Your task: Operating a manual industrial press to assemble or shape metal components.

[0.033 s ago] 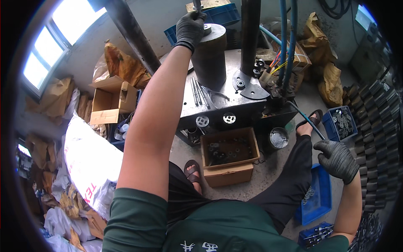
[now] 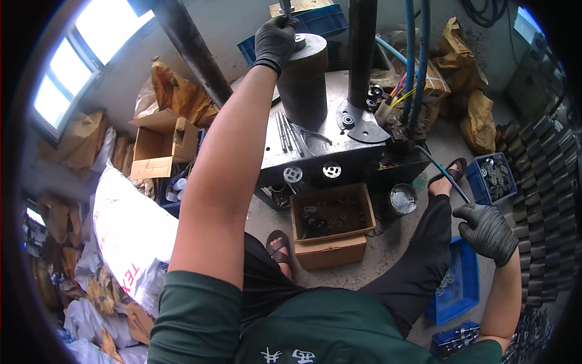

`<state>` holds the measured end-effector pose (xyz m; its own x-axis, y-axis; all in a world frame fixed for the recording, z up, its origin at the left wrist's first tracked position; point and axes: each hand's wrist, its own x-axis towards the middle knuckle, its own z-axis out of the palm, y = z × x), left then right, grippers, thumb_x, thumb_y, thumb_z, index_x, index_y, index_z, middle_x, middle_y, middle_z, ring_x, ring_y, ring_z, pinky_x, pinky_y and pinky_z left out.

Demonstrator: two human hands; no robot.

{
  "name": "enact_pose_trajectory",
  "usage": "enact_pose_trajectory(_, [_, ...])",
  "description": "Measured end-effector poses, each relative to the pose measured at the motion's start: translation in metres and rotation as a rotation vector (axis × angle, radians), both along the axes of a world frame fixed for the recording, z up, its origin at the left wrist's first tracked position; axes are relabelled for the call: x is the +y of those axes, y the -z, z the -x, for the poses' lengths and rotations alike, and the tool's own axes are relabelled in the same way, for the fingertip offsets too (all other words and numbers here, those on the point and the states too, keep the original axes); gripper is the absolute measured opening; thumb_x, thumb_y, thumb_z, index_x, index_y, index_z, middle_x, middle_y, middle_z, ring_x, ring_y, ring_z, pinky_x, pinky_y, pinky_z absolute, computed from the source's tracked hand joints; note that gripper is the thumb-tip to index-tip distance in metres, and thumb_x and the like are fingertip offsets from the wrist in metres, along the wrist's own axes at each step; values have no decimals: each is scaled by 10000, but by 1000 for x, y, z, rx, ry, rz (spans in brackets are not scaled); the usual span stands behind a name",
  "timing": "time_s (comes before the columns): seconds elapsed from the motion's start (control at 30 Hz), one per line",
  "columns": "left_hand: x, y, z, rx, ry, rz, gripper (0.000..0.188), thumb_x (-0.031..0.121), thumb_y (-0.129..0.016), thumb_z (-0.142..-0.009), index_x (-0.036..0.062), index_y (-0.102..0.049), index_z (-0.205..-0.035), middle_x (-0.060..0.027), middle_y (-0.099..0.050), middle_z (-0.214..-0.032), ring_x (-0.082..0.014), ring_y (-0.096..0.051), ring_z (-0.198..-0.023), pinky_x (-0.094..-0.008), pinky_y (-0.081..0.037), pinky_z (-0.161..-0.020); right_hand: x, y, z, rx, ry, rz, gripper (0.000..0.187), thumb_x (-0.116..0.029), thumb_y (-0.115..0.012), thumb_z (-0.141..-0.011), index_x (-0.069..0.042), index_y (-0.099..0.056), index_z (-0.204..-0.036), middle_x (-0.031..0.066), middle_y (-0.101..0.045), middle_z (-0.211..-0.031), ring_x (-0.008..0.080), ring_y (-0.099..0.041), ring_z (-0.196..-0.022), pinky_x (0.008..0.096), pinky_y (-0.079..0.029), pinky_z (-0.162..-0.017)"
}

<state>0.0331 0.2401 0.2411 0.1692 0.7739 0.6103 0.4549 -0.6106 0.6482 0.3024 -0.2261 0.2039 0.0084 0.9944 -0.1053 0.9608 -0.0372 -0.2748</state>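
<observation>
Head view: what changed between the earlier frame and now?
Nothing visibly changed; nothing taken or let go. The left hand stays up at the rod over the metal cylinder, and the right hand keeps its grip on the lever.

The thick cylinder (image 2: 308, 91) and dark post (image 2: 361, 54) obstruct, a gap between them.

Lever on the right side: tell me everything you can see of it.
The lever is a slim, straight rod, metal by its look, partly bluish and darker toward the lower end. Its upper end bends toward the dark mechanism right of the machine table; the joint itself isn't clear. It slants down to the right, passing in front of a sandaled foot in this view. The gloved right hand grips its lower end, hiding the tip.
</observation>
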Motion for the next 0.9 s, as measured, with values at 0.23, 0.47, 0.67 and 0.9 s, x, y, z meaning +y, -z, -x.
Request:
enact_pose_trajectory(0.23, [-2,0,-5,-22,-33,-14,345,335,-687,-959,53,-747,-1148,-150,-766,-903,-248,-752,-806,-367,-575,-805,13,-11,-4,133,99,-218,292,-65,-604,-846,25,-703,-1105,228,-706,-984,382,-698,-901,441,-548,-828])
enact_pose_trajectory(0.47, [8,2,-1,-23,-41,-30,373,376,-698,-931,68,-760,-1132,-157,-767,-931,-282,-748,-879,-392,-563,-852,-14,26,6,-8,32,6,273,-99,-622,-800,-4,-728,-1033,208,-703,-912,384,-696,-863,455,-560,-815])
enact_pose_trajectory(0.67, [7,3,0,8,-83,-105,384,389,-678,-947,55,-758,-1120,-148,-763,-895,-263,-736,-849,-385,-564,-830,-23,43,6,-78,70,28,184,-132,-640,-791,-24,-729,-910,195,-694,-867,384,-691,-830,465,-562,-802])
enact_pose_trajectory(0.9, [-8,-2,2,9,9,-65,341,207,-821,-821,61,-706,-1107,-136,-746,-995,-243,-720,-889,-363,-598,-860,-14,28,9,-87,78,48,191,-158,-650,-799,-16,-726,-900,208,-687,-850,390,-688,-832,473,-555,-786])
